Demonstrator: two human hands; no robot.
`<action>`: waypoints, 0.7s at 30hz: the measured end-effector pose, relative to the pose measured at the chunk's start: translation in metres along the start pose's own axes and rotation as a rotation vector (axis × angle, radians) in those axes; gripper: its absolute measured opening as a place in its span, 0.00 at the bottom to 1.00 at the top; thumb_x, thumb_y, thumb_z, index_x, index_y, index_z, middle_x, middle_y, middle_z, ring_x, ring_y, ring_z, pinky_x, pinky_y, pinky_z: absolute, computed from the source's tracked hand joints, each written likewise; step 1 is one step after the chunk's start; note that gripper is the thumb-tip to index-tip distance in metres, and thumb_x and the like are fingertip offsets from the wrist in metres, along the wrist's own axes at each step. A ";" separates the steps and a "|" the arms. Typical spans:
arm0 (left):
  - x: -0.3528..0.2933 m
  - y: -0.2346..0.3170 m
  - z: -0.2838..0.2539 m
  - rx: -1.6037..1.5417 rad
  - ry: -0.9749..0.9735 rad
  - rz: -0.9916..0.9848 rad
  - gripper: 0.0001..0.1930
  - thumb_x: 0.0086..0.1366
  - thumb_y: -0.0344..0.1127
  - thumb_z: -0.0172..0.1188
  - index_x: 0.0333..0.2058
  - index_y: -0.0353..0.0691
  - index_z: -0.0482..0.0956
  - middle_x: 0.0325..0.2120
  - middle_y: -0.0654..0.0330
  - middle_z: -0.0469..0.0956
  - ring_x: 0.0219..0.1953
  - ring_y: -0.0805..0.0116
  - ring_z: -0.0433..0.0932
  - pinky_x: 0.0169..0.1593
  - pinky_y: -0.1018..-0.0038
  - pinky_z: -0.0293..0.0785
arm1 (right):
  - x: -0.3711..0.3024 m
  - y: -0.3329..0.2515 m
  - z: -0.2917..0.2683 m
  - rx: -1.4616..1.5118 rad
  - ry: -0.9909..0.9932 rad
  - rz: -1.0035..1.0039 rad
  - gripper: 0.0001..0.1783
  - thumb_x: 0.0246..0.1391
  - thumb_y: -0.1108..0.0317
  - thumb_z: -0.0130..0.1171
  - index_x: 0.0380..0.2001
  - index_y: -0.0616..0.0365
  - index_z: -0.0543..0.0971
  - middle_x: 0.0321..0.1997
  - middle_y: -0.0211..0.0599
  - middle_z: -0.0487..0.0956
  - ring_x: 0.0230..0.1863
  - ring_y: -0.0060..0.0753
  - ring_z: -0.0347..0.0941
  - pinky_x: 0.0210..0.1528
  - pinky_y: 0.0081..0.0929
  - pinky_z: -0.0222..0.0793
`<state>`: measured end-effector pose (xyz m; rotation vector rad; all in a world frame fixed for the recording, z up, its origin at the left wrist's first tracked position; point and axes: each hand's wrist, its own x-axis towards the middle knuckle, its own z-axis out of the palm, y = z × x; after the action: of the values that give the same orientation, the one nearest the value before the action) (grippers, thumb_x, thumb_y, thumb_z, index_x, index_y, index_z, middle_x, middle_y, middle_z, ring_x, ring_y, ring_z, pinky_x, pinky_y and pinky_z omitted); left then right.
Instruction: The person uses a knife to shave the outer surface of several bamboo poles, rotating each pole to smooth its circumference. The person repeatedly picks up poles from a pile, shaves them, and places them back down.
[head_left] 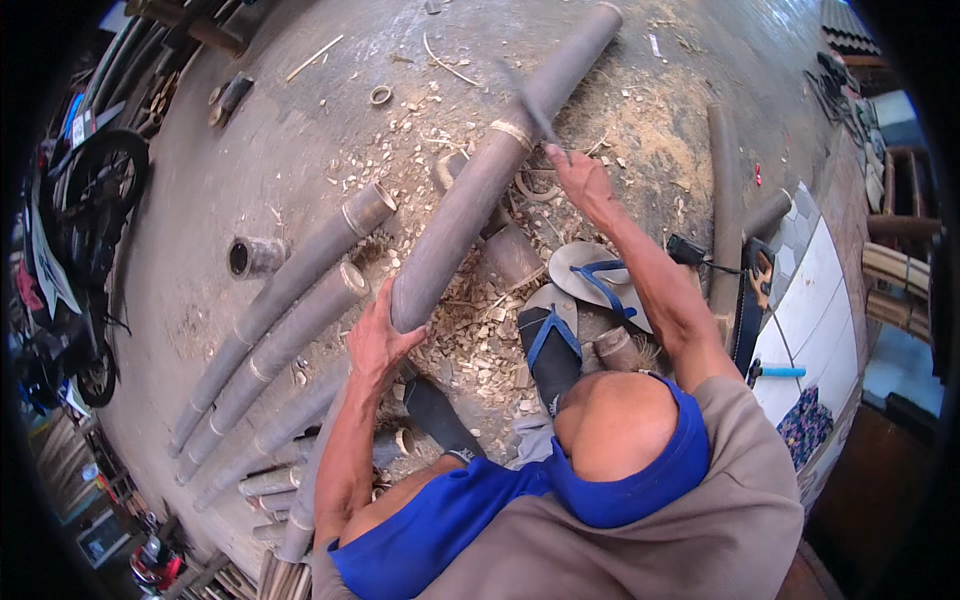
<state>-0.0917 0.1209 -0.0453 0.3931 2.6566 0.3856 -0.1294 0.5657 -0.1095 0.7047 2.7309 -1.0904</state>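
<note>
A thick grey-brown bamboo pole [455, 215] slants from near my knees up to the far right, with a pale ring at its joint. My left hand [376, 342] grips its near end, thumb and fingers spread round the rim. In my right hand [583, 182] is a long-bladed knife [540, 115], its handle mostly hidden by the fist. The blade, smeared at the tip, lies across the pole just beyond the joint. Under the pole is a short bamboo piece [512, 256]. Pale wood chips [480, 335] cover the floor below.
Several bamboo poles [290, 275] lie at the left, beside a short bamboo tube [257, 257]. Another pole [724, 190] lies at the right, near a handsaw [761, 275] and white tiles [815, 300]. Flip-flops [598, 280] lie by my feet. A motorbike [70, 240] stands far left.
</note>
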 end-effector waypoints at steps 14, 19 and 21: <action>0.011 -0.004 -0.017 -0.226 -0.093 -0.055 0.56 0.42 0.57 0.79 0.72 0.54 0.66 0.51 0.42 0.85 0.53 0.40 0.84 0.58 0.52 0.78 | -0.002 -0.003 -0.003 -0.132 0.010 -0.052 0.44 0.67 0.24 0.40 0.34 0.57 0.81 0.31 0.58 0.83 0.37 0.63 0.83 0.40 0.56 0.74; 0.014 -0.020 -0.013 -0.239 -0.067 -0.035 0.56 0.43 0.57 0.80 0.73 0.55 0.65 0.48 0.42 0.85 0.51 0.40 0.85 0.57 0.52 0.78 | -0.005 -0.006 0.016 -0.174 -0.041 -0.185 0.44 0.67 0.24 0.39 0.34 0.58 0.80 0.31 0.53 0.82 0.34 0.61 0.80 0.37 0.51 0.73; 0.013 -0.007 -0.013 -0.147 -0.032 -0.033 0.57 0.44 0.57 0.80 0.73 0.55 0.63 0.46 0.42 0.85 0.49 0.40 0.85 0.55 0.50 0.79 | 0.009 0.005 0.013 -0.081 0.008 0.011 0.44 0.67 0.24 0.40 0.34 0.58 0.80 0.32 0.53 0.83 0.36 0.61 0.81 0.38 0.53 0.75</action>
<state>-0.1103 0.1161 -0.0415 0.3059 2.5798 0.5552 -0.1360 0.5633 -0.1248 0.7124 2.7567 -0.9710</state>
